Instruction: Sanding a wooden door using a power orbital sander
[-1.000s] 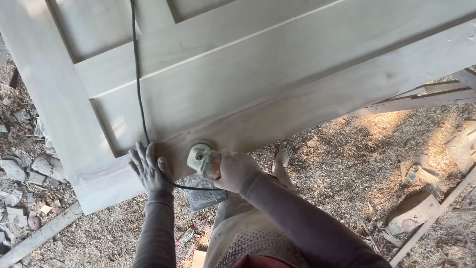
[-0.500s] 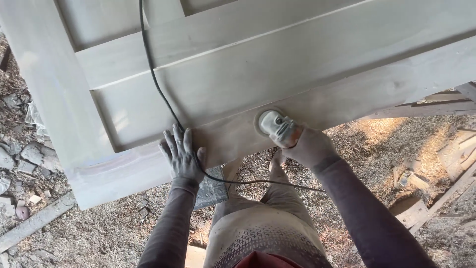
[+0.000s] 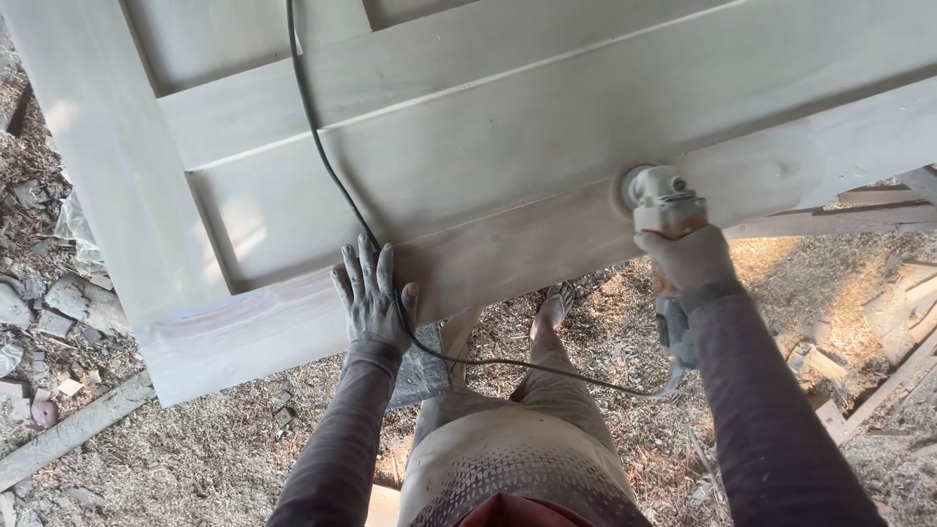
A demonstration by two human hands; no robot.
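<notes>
Ground: wood shavings (image 3: 771, 293) cover the dirt, with rubble (image 3: 59, 303) at the left and scrap boards (image 3: 878, 361) at the right.
Surface: pale wooden door (image 3: 508, 156) lies flat, raised off the ground, its near rail running from lower left to upper right.
Left arm: reaches straight forward in a dusty grey sleeve, wrist at the door's near edge.
Left hand (image 3: 374, 298): lies palm down on the near rail, 4 fingers spread a little and flat on the wood, thumb out to the right.
Right arm: stretched forward and out to the right, sleeve dusty.
Right hand (image 3: 688, 259): fingers wrapped tight around the body of the sander (image 3: 664, 200).
Sander: its round head sits on the near rail, well apart from the left hand; the grey rear end shows beneath the wrist.
Cord (image 3: 332, 176): black, runs down across the door panel, passes just beside the left hand, then loops over the legs toward the sander's rear.
Legs: dusty pale trousers, 1 sandalled foot (image 3: 556, 303) on the shavings below the door's edge.
</notes>
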